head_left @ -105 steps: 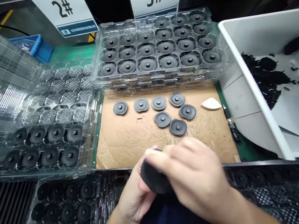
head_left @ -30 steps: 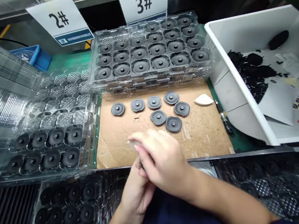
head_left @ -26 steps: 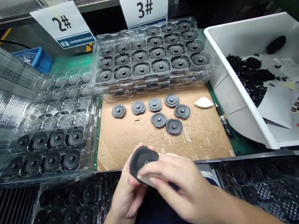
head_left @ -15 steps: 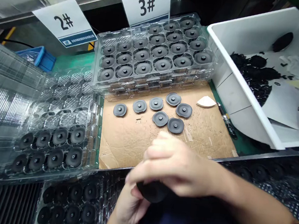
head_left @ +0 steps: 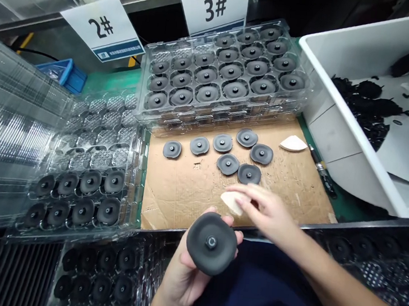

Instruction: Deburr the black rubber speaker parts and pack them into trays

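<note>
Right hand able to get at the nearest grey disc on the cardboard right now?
Probably yes. The right hand is just below the grey disc, with nothing between them on the cardboard sheet. But its fingers hold a white pad, which would likely need setting down first.
</note>
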Action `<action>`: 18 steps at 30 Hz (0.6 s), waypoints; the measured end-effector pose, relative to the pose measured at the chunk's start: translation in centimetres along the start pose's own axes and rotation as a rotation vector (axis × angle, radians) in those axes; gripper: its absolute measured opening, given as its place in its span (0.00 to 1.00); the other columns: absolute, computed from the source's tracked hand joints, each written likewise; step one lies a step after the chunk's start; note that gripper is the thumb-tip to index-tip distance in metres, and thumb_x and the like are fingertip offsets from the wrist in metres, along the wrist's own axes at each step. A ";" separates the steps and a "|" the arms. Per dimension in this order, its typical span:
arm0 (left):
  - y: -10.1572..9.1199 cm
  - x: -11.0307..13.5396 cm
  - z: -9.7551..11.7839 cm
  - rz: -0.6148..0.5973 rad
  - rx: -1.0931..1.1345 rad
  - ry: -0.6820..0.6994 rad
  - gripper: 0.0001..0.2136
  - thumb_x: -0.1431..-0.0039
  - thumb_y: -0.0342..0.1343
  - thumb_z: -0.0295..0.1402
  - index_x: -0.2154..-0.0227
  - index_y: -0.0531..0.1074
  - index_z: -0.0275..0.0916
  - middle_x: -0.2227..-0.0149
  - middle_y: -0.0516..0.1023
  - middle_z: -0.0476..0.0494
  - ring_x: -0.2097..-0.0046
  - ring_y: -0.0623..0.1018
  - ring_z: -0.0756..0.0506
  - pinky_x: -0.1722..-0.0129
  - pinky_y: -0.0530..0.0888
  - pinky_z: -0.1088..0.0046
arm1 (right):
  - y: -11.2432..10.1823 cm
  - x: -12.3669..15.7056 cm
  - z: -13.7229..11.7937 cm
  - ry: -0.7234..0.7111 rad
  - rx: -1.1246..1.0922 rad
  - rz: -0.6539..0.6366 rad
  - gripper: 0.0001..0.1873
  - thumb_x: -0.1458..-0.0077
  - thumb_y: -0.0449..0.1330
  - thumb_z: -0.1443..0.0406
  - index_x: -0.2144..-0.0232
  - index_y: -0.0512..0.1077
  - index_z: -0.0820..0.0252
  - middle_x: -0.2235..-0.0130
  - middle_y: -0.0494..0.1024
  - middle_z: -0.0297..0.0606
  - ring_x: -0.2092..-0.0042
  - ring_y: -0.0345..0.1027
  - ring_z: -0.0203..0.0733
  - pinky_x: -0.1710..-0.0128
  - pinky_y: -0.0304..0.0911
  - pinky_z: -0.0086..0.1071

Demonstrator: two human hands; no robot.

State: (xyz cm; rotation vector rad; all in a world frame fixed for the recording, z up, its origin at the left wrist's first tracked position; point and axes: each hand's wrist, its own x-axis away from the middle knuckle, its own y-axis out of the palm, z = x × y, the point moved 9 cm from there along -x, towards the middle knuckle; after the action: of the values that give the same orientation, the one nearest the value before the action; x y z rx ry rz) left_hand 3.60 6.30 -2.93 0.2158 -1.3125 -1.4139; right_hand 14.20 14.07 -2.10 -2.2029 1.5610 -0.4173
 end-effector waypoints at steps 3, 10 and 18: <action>-0.5 -0.1 -0.1 -0.022 0.036 -0.001 0.25 0.66 0.68 0.43 0.59 0.76 0.50 0.55 0.79 0.50 0.55 0.79 0.43 0.57 0.74 0.73 | 3.4 2.0 3.1 0.024 0.041 -0.156 0.14 0.41 0.51 0.66 0.59 0.75 0.61 0.64 0.79 0.41 0.62 0.73 0.42 0.62 0.67 0.35; -0.6 -0.6 0.4 -0.008 -0.023 0.129 0.25 0.62 0.68 0.41 0.56 0.75 0.48 0.54 0.79 0.48 0.53 0.77 0.41 0.55 0.74 0.72 | -2.5 1.2 -5.3 -0.100 0.020 0.162 0.12 0.39 0.51 0.67 0.55 0.70 0.61 0.56 0.77 0.40 0.56 0.71 0.40 0.59 0.66 0.31; -2.2 -0.7 2.3 0.156 -0.119 0.321 0.25 0.63 0.69 0.37 0.56 0.74 0.48 0.57 0.79 0.49 0.56 0.78 0.45 0.51 0.73 0.70 | 1.2 1.4 -12.1 -0.367 0.094 -0.195 0.13 0.40 0.49 0.71 0.61 0.72 0.64 0.67 0.77 0.38 0.67 0.70 0.38 0.67 0.64 0.31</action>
State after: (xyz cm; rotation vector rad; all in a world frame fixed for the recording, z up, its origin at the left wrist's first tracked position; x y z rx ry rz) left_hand 0.83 7.52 -4.18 0.2434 -0.9586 -1.2609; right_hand 8.12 10.51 7.90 -2.2135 1.1190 -0.1261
